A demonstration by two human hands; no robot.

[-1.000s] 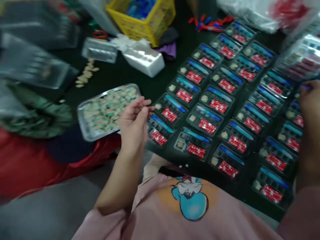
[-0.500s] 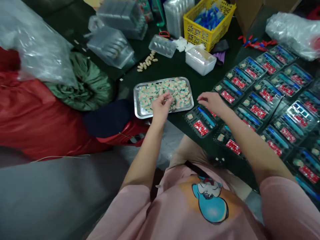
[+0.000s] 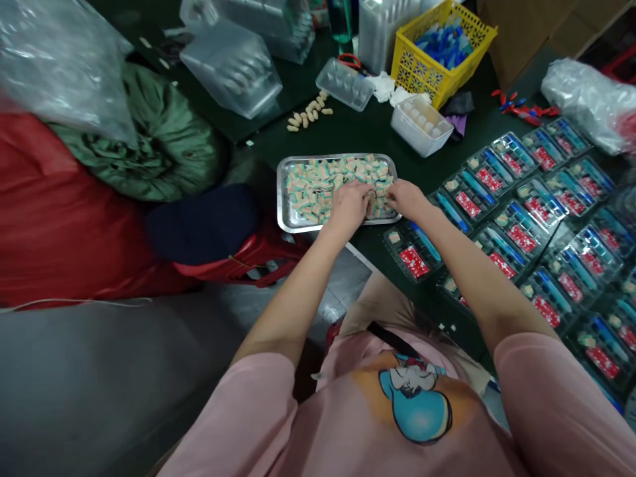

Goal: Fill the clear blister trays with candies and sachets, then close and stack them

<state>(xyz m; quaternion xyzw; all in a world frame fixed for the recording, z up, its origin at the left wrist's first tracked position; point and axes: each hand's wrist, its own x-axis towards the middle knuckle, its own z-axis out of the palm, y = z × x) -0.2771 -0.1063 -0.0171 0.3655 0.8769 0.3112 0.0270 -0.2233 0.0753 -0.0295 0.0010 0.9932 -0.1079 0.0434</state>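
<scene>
A: Posn of pcs?
B: Small striped pcs (image 3: pixel 311 192) heaped in metal tray (image 3: pixel 280 199), near table (image 3: pixel 365 142) edge. L hand (image 3: pixel 350 204) over the heap, fingers curled in, nearly closed. R hand (image 3: pixel 408 201) at tray's right end, fingertips bunched, just beside L's.
A: Holding anything?
B: Can't tell, either hand; tips too small/hidden.
A: Risks?
B: My judgement: pcs look light & loose, so a hasty scoop cd flick some over the low rim. Pressing on the near rim might tip the tray. R forearm (image 3: pixel 464 268) crosses above filled packs; if lowered, cd shift nearest pack (image 3: pixel 413 260) or its neighbours. Crowded fingers cd pick up extras.
</scene>
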